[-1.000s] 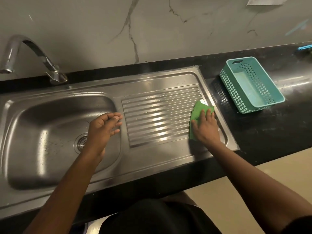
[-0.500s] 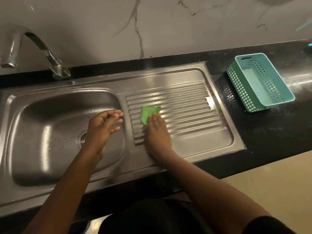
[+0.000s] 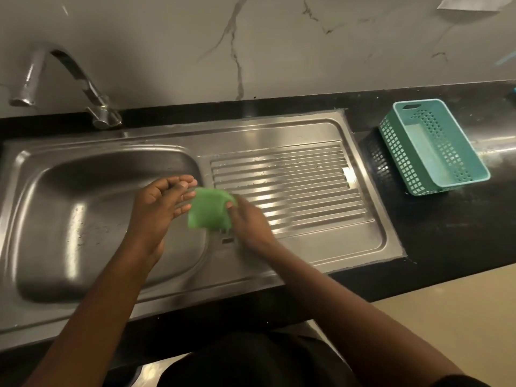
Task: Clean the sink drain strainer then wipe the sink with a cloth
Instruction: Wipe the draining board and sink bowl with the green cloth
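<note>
Grip: right hand [image 3: 250, 223] has fingers and thumb curled round green cloth [image 3: 208, 212], thumb tip on its upper right corner.
Cloth: bunched and blurred, over the steel strip between basin [image 3: 69, 219] and ribbed drainboard [image 3: 293, 191]; contact with the steel unclear.
Left hand [image 3: 157, 208]: fingers loosely bent, holding nothing, fingertips just beside the cloth's left edge.
Drain strainer: hidden behind left hand.
Sink [image 3: 279, 129]: stainless, set into black desk [image 3: 446, 233]; water drops on basin floor.
Tap [image 3: 83, 82]: chrome, behind basin, spout curving left.
Basket [image 3: 396, 152]: teal, perforated, on desk right of sink, well apart from both hands.
</note>
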